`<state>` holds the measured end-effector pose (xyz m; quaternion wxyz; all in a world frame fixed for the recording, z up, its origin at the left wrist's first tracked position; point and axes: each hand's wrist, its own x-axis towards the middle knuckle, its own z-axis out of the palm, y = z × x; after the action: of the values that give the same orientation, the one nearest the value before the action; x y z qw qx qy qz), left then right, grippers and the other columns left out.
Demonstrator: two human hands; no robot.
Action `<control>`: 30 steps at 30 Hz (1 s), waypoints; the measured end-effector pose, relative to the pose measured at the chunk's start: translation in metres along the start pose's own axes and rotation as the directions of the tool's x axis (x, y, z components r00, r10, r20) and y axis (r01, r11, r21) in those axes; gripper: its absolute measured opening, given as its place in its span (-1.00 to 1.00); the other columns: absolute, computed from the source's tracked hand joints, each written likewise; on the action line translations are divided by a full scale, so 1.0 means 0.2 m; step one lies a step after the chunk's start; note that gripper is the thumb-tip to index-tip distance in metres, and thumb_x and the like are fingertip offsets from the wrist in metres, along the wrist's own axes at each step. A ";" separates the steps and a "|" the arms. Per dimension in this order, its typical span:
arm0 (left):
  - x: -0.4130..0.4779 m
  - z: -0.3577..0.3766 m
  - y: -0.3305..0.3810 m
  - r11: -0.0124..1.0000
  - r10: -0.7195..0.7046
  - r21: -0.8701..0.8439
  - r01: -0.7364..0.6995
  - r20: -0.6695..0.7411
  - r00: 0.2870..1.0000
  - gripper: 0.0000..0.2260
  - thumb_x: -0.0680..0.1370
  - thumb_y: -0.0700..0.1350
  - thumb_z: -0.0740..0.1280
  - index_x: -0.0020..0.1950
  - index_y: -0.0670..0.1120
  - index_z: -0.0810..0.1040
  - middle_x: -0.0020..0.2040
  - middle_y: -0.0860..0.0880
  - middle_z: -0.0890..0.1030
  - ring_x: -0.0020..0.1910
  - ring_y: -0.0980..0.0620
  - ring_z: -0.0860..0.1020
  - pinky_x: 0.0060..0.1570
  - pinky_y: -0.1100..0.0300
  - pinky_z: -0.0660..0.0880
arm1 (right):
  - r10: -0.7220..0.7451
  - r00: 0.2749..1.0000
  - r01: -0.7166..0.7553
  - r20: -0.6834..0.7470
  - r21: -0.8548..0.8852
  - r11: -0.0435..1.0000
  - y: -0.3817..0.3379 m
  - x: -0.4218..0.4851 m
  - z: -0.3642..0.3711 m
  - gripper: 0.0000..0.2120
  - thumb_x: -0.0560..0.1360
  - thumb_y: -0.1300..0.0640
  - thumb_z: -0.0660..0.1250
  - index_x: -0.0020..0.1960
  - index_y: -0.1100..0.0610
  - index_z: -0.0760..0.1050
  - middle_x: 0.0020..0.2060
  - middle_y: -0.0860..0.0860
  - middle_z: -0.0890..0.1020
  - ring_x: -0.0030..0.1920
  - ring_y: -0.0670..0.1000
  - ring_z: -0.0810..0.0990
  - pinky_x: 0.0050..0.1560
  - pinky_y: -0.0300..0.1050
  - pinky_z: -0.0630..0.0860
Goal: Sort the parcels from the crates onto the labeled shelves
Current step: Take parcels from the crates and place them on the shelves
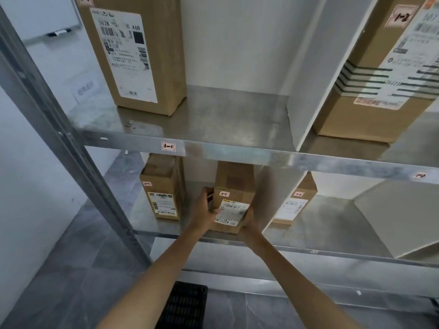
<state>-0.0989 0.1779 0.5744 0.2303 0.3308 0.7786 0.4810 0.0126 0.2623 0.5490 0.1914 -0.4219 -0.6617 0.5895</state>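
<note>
Cardboard parcel [234, 181] sits at the lower shelf's [320, 222] near edge, left hand [203, 207] and right hand [249, 220] grasping its sides.

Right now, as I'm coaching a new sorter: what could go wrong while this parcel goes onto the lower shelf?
The right hand sits between the parcel and the white divider, so it might get pinched. The parcel is near the lower shelf's front edge; let go there, it could tip off.
</note>
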 end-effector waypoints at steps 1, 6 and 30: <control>0.01 0.00 0.00 1.000 0.000 0.000 0.000 0.006 1.000 -0.56 0.46 -0.26 0.40 0.24 0.00 0.32 0.30 -0.03 0.51 0.32 -0.01 0.46 0.21 0.10 0.46 | 0.022 0.999 -0.024 0.044 0.046 0.999 -0.02 -0.01 0.00 -0.65 0.56 0.26 0.17 0.03 -0.22 0.27 0.00 -0.04 0.50 0.06 -0.03 0.53 0.02 -0.13 0.53; 0.06 0.01 0.01 1.000 0.003 -0.004 -0.003 0.015 1.000 -0.54 0.46 -0.30 0.39 0.27 -0.07 0.31 0.31 -0.06 0.50 0.33 -0.03 0.45 0.21 0.13 0.44 | -0.004 1.000 0.005 -0.002 0.079 0.997 -0.04 0.02 0.00 -0.84 0.66 0.15 -0.01 0.13 0.12 0.32 -0.16 -0.02 0.52 -0.22 -0.14 0.59 -0.35 -0.46 0.47; 0.01 0.04 0.05 0.991 -0.129 -0.018 0.129 0.025 0.991 -0.37 0.45 -0.20 0.45 0.40 0.07 0.22 0.41 -0.01 0.38 0.40 -0.06 0.35 0.18 0.16 0.47 | -0.003 0.996 0.000 -0.089 -0.034 0.999 -0.04 -0.07 0.03 -0.69 0.64 0.00 0.03 0.27 0.13 0.36 0.04 -0.01 0.58 0.05 0.02 0.58 -0.10 -0.29 0.52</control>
<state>-0.0924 0.1866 0.5794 0.2734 0.2833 0.7908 0.4687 0.0131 0.2487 0.5594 0.2139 -0.4504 -0.6626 0.5588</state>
